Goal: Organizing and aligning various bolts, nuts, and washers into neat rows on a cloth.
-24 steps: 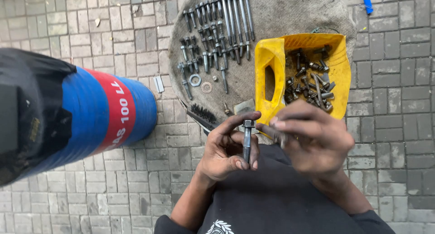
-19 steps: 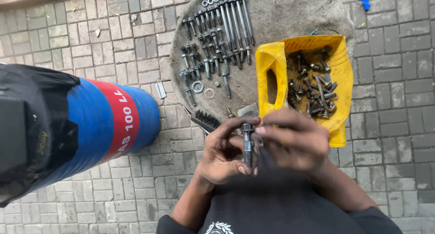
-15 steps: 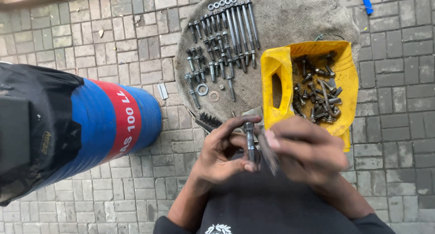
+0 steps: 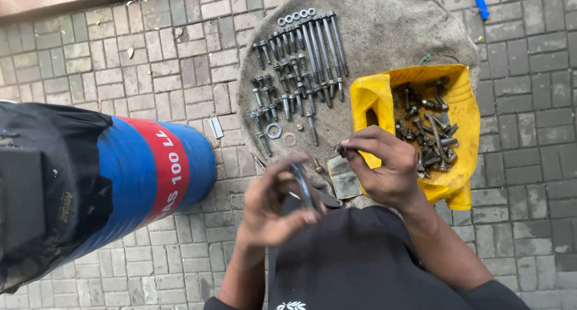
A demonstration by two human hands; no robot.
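Observation:
My left hand point(image 4: 267, 205) grips a dark metal bolt point(image 4: 302, 187) by its shank, tilted, above my lap. My right hand point(image 4: 384, 166) is a little to the right, its fingertips pinching a small nut or washer point(image 4: 341, 149) just apart from the bolt. Beyond my hands lies a round burlap mat point(image 4: 384, 33) with rows of long and short bolts point(image 4: 303, 51) and washers point(image 4: 296, 15) laid out. A cut-open yellow plastic jug point(image 4: 372, 97) full of loose greasy bolts and nuts sits at the mat's right side.
A blue drum with a red band point(image 4: 138, 172), draped in black cloth, lies on its side at the left. The ground is grey paving bricks point(image 4: 529, 75). A blue stick point(image 4: 479, 0) lies at top right. A flat metal piece point(image 4: 344, 178) rests near my knees.
My hands have drawn apart: the right hand has lifted off the bolt to the right with a small piece in its fingertips, while the left keeps the bolt, now tilted.

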